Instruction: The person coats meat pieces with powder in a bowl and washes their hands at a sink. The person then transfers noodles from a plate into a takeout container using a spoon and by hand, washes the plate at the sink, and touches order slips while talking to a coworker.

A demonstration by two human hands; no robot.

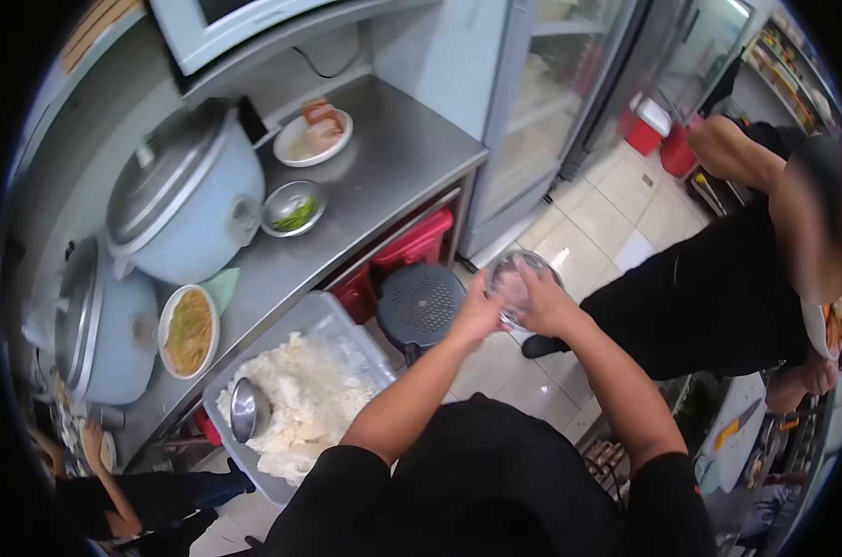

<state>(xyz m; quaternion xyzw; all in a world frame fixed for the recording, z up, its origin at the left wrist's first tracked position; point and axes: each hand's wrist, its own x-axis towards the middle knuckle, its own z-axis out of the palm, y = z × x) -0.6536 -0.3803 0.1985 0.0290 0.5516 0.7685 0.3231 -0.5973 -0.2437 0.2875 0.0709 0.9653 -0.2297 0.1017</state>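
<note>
Using a clock face centred on it, the round bowl (552, 269) was held in the air over the tiled floor (569, 234), ahead of the wearer's body. Its rim was thin and shiny, its wall bright and reflective, though whether it was metal or clear material could not be told. Inside lay a pale pink mass (506, 283), uneven and glossy, too blurred to identify. The left hand (476, 311) gripped the bowl's side at about eight o'clock. The right hand (544, 304) was at about four o'clock, its fingers reaching over the rim and across the pink contents; blur left it unclear whether they were closed on anything. A dark perforated stool (421, 299) stood near, at nine o'clock. At eight o'clock, farther off, a plastic tub (370, 348) held clumped white food (319, 395) with a metal bowl (250, 410) resting in it. On the counter (398, 135), a plate (295, 158) of pinkish pieces lay toward ten o'clock. Another person (708, 297) in black stood at three o'clock.
</note>
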